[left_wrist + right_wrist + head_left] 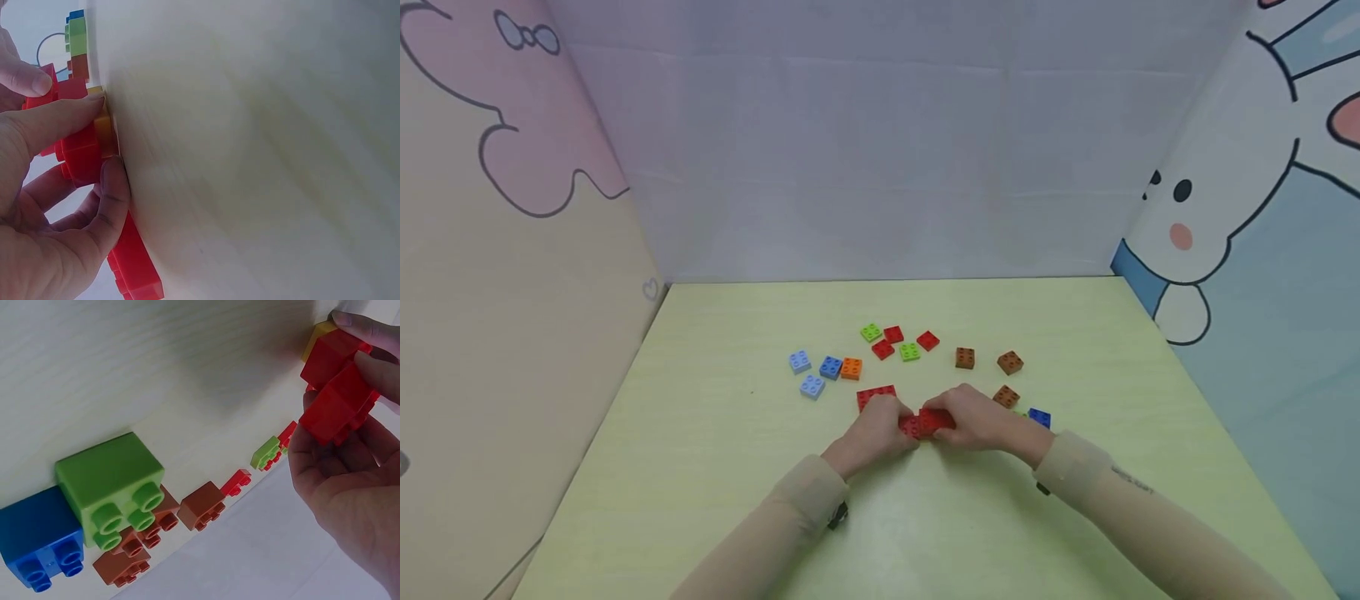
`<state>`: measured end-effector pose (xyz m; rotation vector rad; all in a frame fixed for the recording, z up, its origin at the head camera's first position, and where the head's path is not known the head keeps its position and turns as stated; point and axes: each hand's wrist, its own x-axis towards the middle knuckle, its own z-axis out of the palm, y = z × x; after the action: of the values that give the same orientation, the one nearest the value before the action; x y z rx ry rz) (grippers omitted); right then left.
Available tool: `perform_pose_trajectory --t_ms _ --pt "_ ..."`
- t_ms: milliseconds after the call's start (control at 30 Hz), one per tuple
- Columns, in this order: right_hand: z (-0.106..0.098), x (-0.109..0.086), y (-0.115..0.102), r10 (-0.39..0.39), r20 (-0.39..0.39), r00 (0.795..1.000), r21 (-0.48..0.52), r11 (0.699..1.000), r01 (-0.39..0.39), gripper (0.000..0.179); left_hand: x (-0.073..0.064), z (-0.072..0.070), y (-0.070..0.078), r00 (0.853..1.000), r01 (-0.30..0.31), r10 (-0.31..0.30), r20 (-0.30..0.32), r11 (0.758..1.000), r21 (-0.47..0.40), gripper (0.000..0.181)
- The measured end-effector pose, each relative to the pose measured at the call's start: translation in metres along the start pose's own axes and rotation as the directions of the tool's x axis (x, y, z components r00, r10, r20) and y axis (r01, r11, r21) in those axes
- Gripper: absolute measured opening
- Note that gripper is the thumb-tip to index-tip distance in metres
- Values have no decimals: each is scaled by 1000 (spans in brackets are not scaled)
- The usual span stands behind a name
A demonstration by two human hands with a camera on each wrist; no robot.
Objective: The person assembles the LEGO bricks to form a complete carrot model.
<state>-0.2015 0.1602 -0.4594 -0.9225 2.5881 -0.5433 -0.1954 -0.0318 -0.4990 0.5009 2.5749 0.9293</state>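
At the near middle of the table, my left hand (872, 429) grips a red toy brick (81, 156) with a yellow brick (106, 134) under it, low over the tabletop. My right hand (976, 417) pinches another red brick (337, 403) between thumb and fingers. That brick lies against the left hand's red brick, overlapping it at a higher level; whether their studs are joined I cannot tell. Just behind the left hand lies a longer red brick (875, 393), partly covered by the hand.
Beyond the hands lie loose bricks: light blue (812, 387), blue (831, 367), orange (852, 368), lime (871, 332), red (928, 340) and brown (965, 357). Near the right wrist sit a dark blue brick (1040, 417) and a green brick (112, 481). Printed walls edge the table.
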Motion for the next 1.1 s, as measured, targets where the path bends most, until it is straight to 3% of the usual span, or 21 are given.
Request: perform_pose_trajectory --t_ms 600,1100 --pt "-2 0 -2 16 14 1000 -27 1000 -16 27 2 0 -2 1000 -2 2 14 1000 -21 25" --pt "-7 3 4 -15 71 997 13 1000 14 30 4 1 0 1000 -5 5 -4 999 34 20"
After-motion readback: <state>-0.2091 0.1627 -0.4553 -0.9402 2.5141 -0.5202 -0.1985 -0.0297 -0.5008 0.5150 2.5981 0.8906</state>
